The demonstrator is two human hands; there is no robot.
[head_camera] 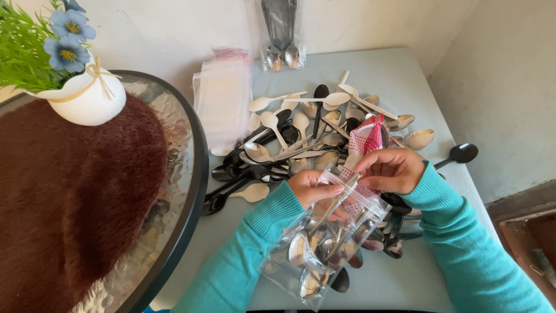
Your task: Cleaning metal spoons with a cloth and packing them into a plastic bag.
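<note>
Soft daylight, mild shadows, sharp focus, wide-angle edges

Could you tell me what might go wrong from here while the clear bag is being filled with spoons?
1. The clear bag hangs from the left hand at its mouth, already holding several metal spoons; it could slip or spill.
2. The red-and-white napkin pinched by the right hand may snag at the opening.
3. One black spoon lies near the table edge by the right sleeve and might get knocked off.
</note>
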